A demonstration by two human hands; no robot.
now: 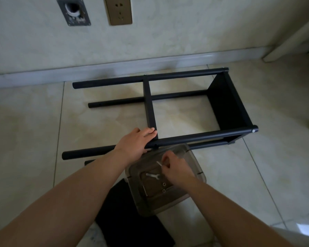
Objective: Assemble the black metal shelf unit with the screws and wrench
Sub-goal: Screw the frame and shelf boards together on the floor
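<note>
The black metal shelf unit lies on its side on the tiled floor, with several round poles running left to right and two shelf panels joined to them. My left hand grips the near upper pole beside the middle panel. My right hand reaches into a smoky clear plastic tray and pinches a small white screw. A silver flat wrench and two washers lie in the tray.
A loose black shelf panel lies flat on the floor under the tray's near side. The wall with a socket plate and a baseboard runs behind the unit. Bare floor tiles extend to the left and right.
</note>
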